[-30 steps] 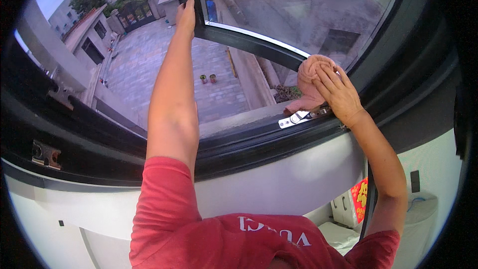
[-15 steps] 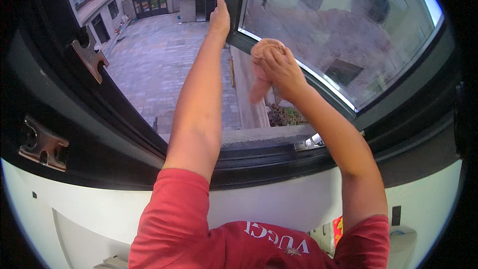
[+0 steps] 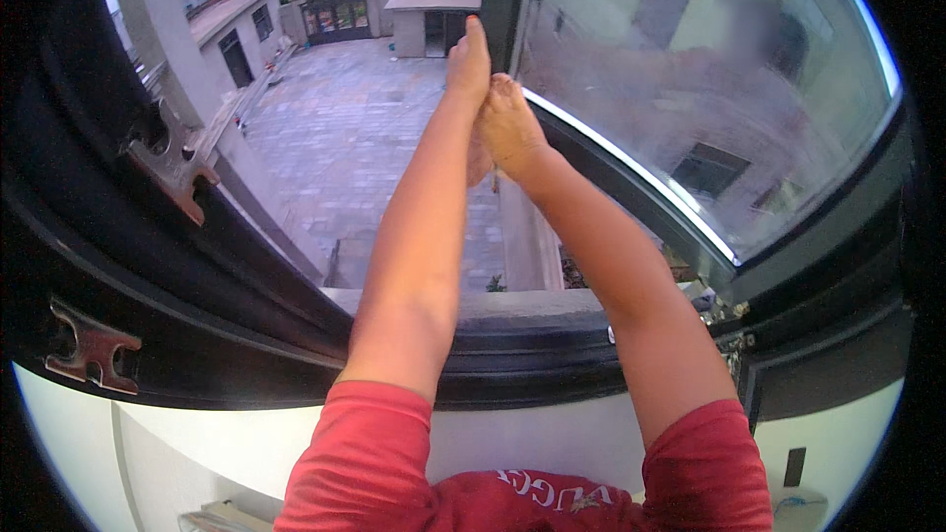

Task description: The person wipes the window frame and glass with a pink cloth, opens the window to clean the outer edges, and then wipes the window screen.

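Observation:
A dark-framed window sash [image 3: 631, 172] stands swung outward on the right, its glass pane [image 3: 641, 69] smeared and hazy with reflections. My left hand [image 3: 471, 61] reaches far out and grips the free vertical edge of the sash, with some fingers hidden behind the frame. Just below and right of it, my right hand [image 3: 512, 130] is closed on a pinkish-brown cloth [image 3: 480, 163] at the lower corner of the sash. Most of the cloth is hidden behind the hand and left wrist; a fold hangs beneath.
The dark fixed frame [image 3: 246, 325] curves along the left and bottom, with metal catches [image 3: 96, 347] on it. A grey outer sill [image 3: 522, 307] lies beneath my arms. Outside, far below, spreads a paved yard [image 3: 335, 138] with low buildings and a gate [image 3: 337, 18].
My right hand has moved left along the lower rail with the cloth, to the corner beside my left wrist. The left hand still grips the sash edge; the whole view has shifted.

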The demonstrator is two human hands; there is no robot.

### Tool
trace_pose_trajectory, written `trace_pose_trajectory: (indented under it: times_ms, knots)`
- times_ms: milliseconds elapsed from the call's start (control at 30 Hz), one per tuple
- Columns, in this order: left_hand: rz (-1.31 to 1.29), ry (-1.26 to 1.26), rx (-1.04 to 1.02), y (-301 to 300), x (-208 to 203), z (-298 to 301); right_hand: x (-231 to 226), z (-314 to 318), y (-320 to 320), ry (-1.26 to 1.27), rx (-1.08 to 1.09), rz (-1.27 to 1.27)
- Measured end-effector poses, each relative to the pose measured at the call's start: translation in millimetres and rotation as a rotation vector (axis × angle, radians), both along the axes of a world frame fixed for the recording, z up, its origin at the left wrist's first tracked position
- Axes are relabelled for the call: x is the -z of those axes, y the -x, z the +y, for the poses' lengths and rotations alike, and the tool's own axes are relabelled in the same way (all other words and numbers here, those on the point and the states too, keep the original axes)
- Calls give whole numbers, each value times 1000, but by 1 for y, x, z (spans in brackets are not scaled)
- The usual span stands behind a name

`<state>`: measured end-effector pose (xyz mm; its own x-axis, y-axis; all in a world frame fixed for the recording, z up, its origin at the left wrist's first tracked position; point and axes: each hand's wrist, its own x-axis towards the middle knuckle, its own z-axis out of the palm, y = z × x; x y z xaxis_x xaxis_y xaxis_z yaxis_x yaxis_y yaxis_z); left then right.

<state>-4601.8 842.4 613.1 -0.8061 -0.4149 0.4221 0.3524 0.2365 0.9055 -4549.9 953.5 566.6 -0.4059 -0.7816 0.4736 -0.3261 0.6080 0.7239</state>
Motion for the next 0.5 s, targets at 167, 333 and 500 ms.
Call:
trace_pose_trajectory:
  times_ms: [167,333,500]
  knots:
    - [129,-124,10,12,12,-6,-22,45,-46,-65,-63,-158]
    - [139,-94,-70,15,20,5,-25,136,-99,-62,27,-368]
    - [46,-38,-76,-2,10,13,-29,235,-170,-63,150,-320]
